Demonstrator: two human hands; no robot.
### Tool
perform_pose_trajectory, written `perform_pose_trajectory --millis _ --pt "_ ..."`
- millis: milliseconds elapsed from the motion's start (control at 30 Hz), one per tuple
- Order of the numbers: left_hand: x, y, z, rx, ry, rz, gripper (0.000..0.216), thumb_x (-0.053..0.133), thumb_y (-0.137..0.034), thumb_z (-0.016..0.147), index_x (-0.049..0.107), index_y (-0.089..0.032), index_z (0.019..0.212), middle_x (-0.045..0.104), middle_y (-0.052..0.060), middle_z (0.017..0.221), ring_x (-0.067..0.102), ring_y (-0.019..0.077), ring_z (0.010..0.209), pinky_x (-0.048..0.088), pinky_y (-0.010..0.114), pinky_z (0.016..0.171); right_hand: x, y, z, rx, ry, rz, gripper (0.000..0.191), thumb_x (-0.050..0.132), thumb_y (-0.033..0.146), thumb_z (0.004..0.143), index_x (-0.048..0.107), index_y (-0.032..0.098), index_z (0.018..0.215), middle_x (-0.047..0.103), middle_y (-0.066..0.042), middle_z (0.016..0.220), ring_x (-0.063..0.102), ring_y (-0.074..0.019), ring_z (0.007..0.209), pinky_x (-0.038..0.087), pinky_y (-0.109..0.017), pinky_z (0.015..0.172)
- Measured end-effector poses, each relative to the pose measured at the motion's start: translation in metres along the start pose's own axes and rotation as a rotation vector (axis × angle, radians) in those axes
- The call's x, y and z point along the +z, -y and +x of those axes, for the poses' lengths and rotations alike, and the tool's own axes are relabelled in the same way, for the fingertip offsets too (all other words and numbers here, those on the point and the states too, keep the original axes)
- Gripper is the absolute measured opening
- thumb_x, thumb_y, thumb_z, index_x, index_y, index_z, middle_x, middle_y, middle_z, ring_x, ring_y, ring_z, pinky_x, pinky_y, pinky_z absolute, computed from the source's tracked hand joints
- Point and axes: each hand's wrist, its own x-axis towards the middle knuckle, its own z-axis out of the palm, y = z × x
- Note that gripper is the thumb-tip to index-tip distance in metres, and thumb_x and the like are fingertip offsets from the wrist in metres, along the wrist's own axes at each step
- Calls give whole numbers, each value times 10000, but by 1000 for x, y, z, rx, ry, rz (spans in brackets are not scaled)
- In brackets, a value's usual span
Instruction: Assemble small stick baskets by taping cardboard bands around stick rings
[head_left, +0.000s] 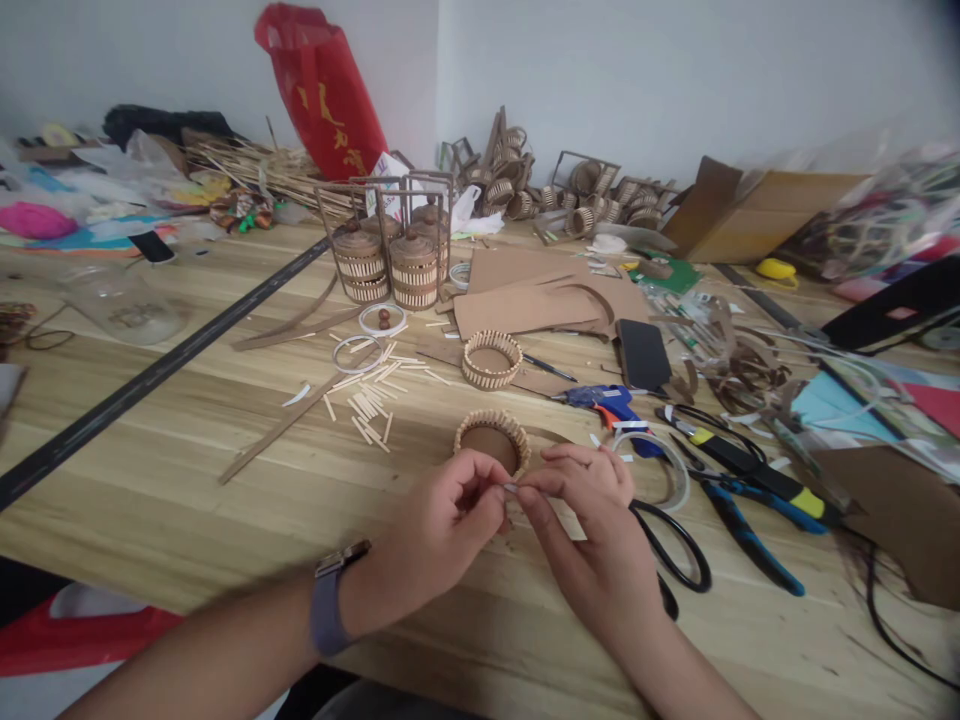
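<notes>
My left hand point(442, 530), a watch on its wrist, is closed in a pinch. Its fingertips meet those of my right hand point(600, 540), also pinching, at a small white strip point(511, 487) that looks like a bit of tape or backing paper. Just beyond the fingers sits a round basket point(491, 425) of short wooden sticks with a brown cardboard base, its near side partly hidden by my left hand. A second stick ring point(492, 360) stands farther back. Right of my right hand lie a roll of clear tape point(679, 470) and black-handled scissors point(686, 560).
Loose short sticks point(367, 400) lie left of the baskets. Finished lidded baskets point(415, 270) with tall handles stand behind. Brown cardboard point(517, 280), a phone point(643, 352), a blue glue gun point(611, 402) and pliers point(750, 540) crowd the right. A glass jar point(124, 305) stands left.
</notes>
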Motion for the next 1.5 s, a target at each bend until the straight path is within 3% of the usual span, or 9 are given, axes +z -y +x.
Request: perform_pose_trajectory --millis 200,467,633,700,800,867,1133,1500 --pt "0 -8 4 -104 -4 -162 173 604 -309 840 555 -170 931 515 -49 640 455 82 543 375 197 504 2 -1 0 107 -51 145 187 556 307 917 649 263 761 688 -26 785 610 -248 934 367 -436 913" --pt "-1 -9 5 -94 18 -192 103 603 -252 804 540 -172 823 486 -66 602 415 67 527 341 181 490 4 -1 -3 110 -54 146 183 552 315 924 651 271 776 686 -33 802 604 -257 961 363 -448 907" --pt "-1 -8 5 -96 -2 -187 86 595 -234 792 530 -178 793 489 -66 599 413 68 517 341 185 485 5 0 -3 34 -52 73 118 556 256 920 626 273 826 689 -11 814 610 -244 959 325 -450 941" --pt "-2 -7 6 -106 -15 -179 88 591 -235 795 524 -179 782 487 -68 589 411 68 511 340 184 481 3 1 -2 -42 -103 -24 74 572 220 907 624 272 906 701 -15 869 617 -238 958 280 -465 991" --pt "-1 -5 5 -122 -30 -159 81 581 -234 807 525 -179 788 507 -64 592 417 68 510 342 181 481 -1 4 -1 -196 -189 -193 155 613 154 873 628 276 967 716 -8 866 623 -233 944 224 -474 1033" --pt "0 -4 5 -109 -39 -140 75 582 -232 804 531 -179 792 517 -60 612 432 70 527 352 180 490 -1 5 -2 -250 -203 -263 169 638 142 861 638 283 954 726 5 833 625 -231 927 228 -466 1027" --pt "1 1 3 -2 -62 85 33 579 -209 797 573 -177 802 579 -40 684 517 92 611 398 184 543 8 7 -2 -235 -268 -292 81 622 220 908 667 254 850 734 17 771 629 -208 862 249 -459 1027" --pt "-2 2 2 155 -39 346 58 554 -190 827 580 -177 777 600 -40 657 537 91 594 387 189 542 -2 -6 3 -352 -102 -295 146 539 212 961 657 216 876 726 -20 809 618 -212 917 319 -423 962"
